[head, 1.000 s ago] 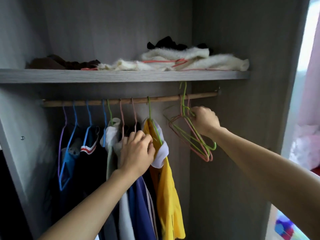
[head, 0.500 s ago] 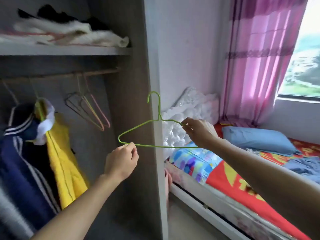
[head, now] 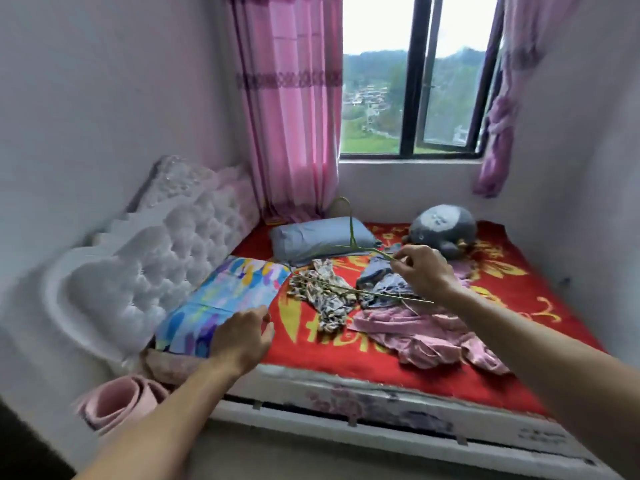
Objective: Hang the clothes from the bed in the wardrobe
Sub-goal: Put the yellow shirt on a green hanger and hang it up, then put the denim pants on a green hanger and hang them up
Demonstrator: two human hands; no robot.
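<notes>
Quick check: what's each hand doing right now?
Left hand: open, holding nothing.
Right hand: pinching the green hanger.

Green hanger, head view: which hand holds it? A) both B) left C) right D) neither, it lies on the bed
C: the right hand pinches the green hanger by its upper wire, while the left hand is open, apart from it and holding nothing.

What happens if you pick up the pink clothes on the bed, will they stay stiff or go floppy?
Probably floppy: the pink clothes lie in soft, crumpled folds on the red blanket. They look thin, so they are likely light. Lifted at one spot, the rest would probably dangle and trail.
</notes>
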